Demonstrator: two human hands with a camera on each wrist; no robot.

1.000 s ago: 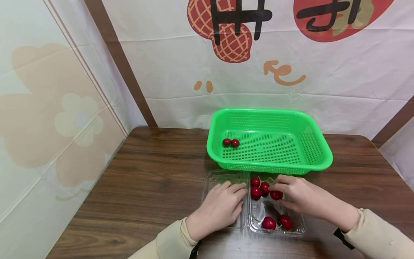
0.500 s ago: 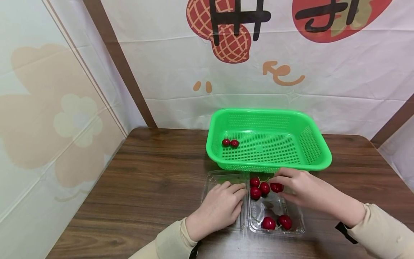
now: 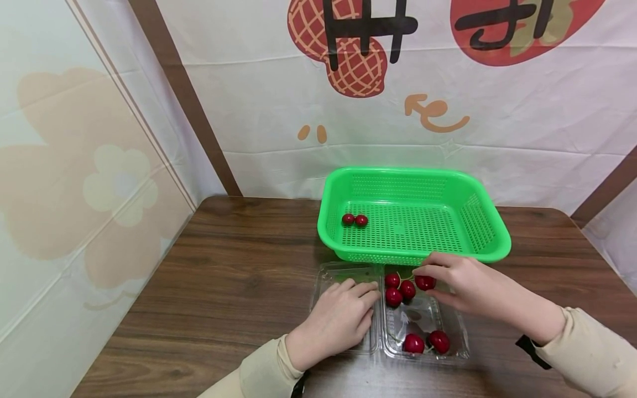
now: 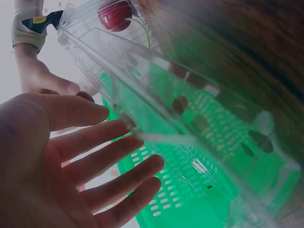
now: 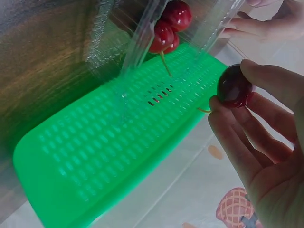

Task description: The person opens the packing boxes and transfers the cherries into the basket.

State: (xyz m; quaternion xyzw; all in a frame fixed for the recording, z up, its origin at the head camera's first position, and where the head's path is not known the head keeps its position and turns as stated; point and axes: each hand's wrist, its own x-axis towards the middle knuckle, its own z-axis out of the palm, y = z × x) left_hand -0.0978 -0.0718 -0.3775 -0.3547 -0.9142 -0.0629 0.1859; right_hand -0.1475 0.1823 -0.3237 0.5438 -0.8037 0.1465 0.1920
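Observation:
My right hand [image 3: 455,279] pinches a dark red cherry [image 5: 234,86] between thumb and fingertips, above the far right corner of a clear plastic clamshell box [image 3: 423,320]. A thin green stem shows beside the fingers in the right wrist view. Inside the box, a group of cherries [image 3: 393,297] lies at the far left, and two more cherries [image 3: 439,342] lie near its front edge. Over the box's flat clear lid [image 3: 370,342], my left hand [image 3: 338,318] rests with relaxed, spread fingers, its fingertips by the hinge side. The left wrist view shows nothing in its palm.
A green plastic basket [image 3: 500,243] stands just behind the box, with two cherries [image 3: 355,220] at its left inside. Everything sits on a dark wood table [image 3: 224,276]. A printed fabric sheet [image 3: 259,110] hangs behind the table, another along the left.
My right hand has lifted slightly and moved a little away from me and to the right, taking the pinched cherry away from the group. The left hand has stayed in place.

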